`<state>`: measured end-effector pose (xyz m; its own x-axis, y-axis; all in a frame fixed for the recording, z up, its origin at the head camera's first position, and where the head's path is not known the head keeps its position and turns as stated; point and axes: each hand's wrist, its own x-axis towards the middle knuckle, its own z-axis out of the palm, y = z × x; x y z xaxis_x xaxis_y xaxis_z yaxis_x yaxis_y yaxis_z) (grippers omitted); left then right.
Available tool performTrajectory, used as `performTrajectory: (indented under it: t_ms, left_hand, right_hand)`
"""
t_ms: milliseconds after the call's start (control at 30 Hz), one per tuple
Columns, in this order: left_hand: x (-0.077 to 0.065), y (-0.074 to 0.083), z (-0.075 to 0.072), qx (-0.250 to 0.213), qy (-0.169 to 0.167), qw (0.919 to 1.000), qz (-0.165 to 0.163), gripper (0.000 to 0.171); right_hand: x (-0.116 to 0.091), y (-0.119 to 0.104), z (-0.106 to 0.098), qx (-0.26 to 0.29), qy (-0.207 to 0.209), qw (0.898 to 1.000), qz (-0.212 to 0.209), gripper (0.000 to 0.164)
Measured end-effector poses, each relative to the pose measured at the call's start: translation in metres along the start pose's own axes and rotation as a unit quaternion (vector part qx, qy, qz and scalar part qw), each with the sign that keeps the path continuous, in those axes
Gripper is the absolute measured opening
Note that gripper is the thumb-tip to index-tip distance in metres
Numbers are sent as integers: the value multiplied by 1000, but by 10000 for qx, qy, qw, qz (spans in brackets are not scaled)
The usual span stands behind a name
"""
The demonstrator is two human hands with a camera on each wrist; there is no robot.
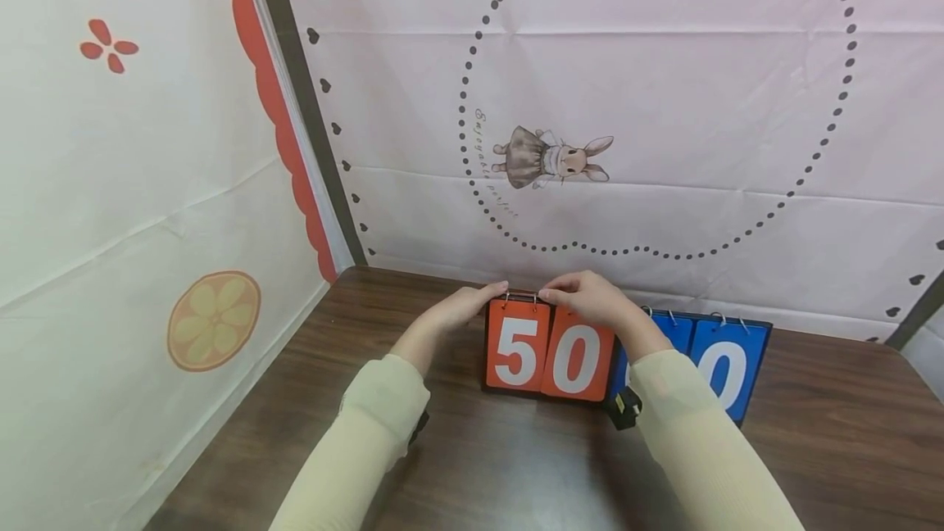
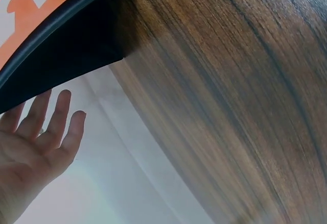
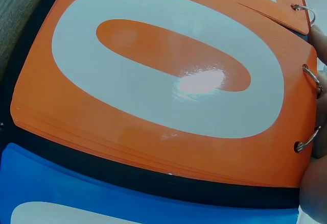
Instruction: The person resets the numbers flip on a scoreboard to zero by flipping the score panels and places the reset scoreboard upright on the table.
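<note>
A tabletop flip scoreboard (image 1: 549, 397) stands on the table with its ring-bound number cards facing me. Its red "5" card (image 1: 517, 344) and red "0" card (image 1: 578, 357) are in plain sight, while my right forearm partly covers the blue cards (image 1: 726, 367). At the top left corner rests my left hand (image 1: 466, 303); in the left wrist view its fingers (image 2: 60, 116) extend loosely behind the black backing. My right hand (image 1: 592, 299) arches over the top edge and grips it beside the metal rings (image 3: 312, 79), its fingertips partly hidden behind the board.
The scoreboard stands on a brown wood-grain table (image 1: 509, 465), near its back edge. A pale cloth (image 1: 664, 105) with a printed rabbit hangs behind, and another cloth (image 1: 133, 187) with fruit prints hangs at the left.
</note>
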<state>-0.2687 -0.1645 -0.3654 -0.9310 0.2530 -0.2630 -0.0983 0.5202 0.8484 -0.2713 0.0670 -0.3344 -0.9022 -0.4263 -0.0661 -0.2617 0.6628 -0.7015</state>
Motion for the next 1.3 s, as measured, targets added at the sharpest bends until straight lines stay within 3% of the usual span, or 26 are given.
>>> performTrajectory:
  t_ms: [133, 433, 633, 700, 833, 933, 1033, 1167, 1300]
  left_hand:
    - [0, 2, 2, -33, 69, 9998, 163, 55]
    - [-3, 5, 5, 86, 539, 9957, 746, 48]
    - [-5, 3, 7, 63, 817, 9908, 1078, 50]
    - [-5, 1, 8, -151, 912, 9862, 1371, 56]
    - [-5, -1, 6, -656, 1150, 9734, 1870, 83]
    - [-6, -4, 5, -1045, 1137, 9692, 1916, 93]
    - [-6, -7, 4, -1226, 941, 9718, 1782, 74]
    - [-7, -11, 5, -1070, 925, 9764, 1633, 35]
    - [-8, -14, 7, -1008, 1085, 9734, 1749, 21]
  right_hand:
    - [1, 2, 0, 166, 107, 9998, -103, 29]
    - [0, 4, 0, 824, 448, 9951, -310, 44]
    - [-1, 4, -1, 1003, 670, 9926, -134, 74]
    - [0, 4, -1, 1051, 666, 9922, -108, 79]
    - [1, 4, 0, 1183, 609, 9911, -64, 71]
    - [1, 4, 0, 1272, 626, 9899, -60, 70]
    - [1, 5, 1, 1140, 729, 9908, -102, 61]
    - [-1, 7, 1, 959, 804, 9919, -195, 30]
    - [-2, 10, 0, 1028, 734, 9911, -413, 17]
